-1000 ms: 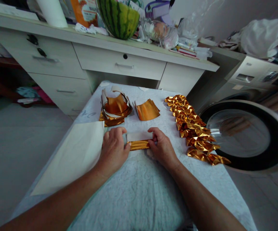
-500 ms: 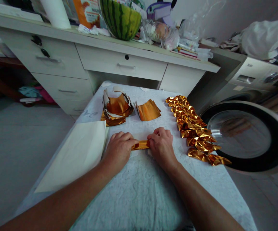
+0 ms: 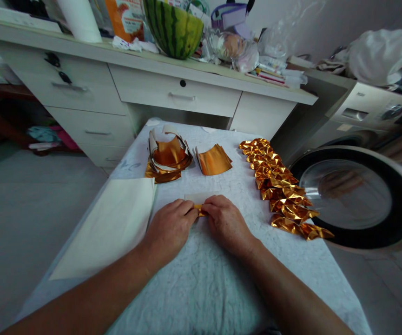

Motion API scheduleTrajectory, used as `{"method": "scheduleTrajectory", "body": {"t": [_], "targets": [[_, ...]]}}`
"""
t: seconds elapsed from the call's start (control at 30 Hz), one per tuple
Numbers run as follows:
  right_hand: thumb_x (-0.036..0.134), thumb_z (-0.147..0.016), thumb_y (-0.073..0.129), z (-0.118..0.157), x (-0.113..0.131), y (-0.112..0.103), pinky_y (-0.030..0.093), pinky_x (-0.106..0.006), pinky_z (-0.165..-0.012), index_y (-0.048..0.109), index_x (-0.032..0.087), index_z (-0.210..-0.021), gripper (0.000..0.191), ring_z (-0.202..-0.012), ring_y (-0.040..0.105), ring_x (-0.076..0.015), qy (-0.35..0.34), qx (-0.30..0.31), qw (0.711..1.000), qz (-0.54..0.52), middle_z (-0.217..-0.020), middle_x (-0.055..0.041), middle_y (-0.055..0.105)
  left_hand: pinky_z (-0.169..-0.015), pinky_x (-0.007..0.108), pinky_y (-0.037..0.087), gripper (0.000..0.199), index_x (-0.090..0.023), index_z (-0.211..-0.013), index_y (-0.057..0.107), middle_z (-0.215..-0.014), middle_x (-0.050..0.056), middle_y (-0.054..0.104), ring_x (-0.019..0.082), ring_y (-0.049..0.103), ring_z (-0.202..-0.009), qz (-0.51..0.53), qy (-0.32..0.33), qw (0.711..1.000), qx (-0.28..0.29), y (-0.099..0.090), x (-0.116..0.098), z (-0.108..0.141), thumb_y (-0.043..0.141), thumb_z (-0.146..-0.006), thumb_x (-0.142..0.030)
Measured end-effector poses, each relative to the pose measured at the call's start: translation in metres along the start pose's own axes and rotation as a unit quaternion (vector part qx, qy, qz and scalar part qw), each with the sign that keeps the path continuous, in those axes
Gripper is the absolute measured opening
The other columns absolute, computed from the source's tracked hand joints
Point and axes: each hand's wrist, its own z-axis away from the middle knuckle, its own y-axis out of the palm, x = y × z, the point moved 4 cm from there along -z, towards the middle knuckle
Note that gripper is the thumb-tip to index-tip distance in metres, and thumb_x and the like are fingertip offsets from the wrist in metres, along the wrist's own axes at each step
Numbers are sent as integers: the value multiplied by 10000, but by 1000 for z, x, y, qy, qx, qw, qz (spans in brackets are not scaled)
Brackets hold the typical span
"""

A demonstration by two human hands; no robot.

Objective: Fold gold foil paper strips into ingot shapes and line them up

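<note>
Both my hands meet low over the middle of the cloth-covered table (image 3: 201, 270). My left hand (image 3: 173, 223) is closed on one end of a narrow folded strip of gold foil paper (image 3: 201, 210). At the other end, my right hand (image 3: 226, 222) grips the same strip, fingers curled over it. Only a short gold stretch shows between the fingertips; the rest is hidden. Just beyond the hands lies a pale translucent sheet (image 3: 201, 198). Curved gold foil sheets (image 3: 214, 160) stand behind, beside a ring-shaped stack of gold and white sheets (image 3: 170, 156).
A row of folded gold foil pieces (image 3: 280, 188) runs along the table's right side. White paper (image 3: 108, 228) lies at the left. An open washing machine door (image 3: 354, 195) is at the right. Behind, a white desk (image 3: 145, 72) holds a cut watermelon (image 3: 174, 30).
My hands have come closer together along the gold strip, so less of it shows between them. The right hand has shifted left and turned further over the foil.
</note>
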Motion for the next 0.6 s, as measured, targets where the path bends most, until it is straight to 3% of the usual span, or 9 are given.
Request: {"method": "scheduleTrajectory", "body": {"t": [0.2,0.33,0.6], "targets": [[67,-868,492,3,7,2,441,-302,-823,682,164,-910,217,-873,536,-189,-21,7,998,65,-913,-63,632,-889,413,546,387,-45,-1138,674,-1171,205,680,297,655,-1042,-108,-5,994,12,-3,-19,10,439,-835,6],[135,-898,509,4,13,1,435,-322,-822,668,178,-972,180,-884,523,-202,-31,31,995,87,-919,-65,609,-891,417,554,434,-53,-1139,688,-1165,215,689,306,673,-1039,-134,-4,990,40,-6,-24,11,406,-816,18],[174,-938,486,0,9,1,411,-319,-850,659,187,-950,174,-901,511,-190,13,20,999,43,-931,-56,595,-839,412,571,437,-22,-1072,716,-1100,240,707,317,686,-997,-175,4,984,27,-7,-26,19,409,-768,38]]}}
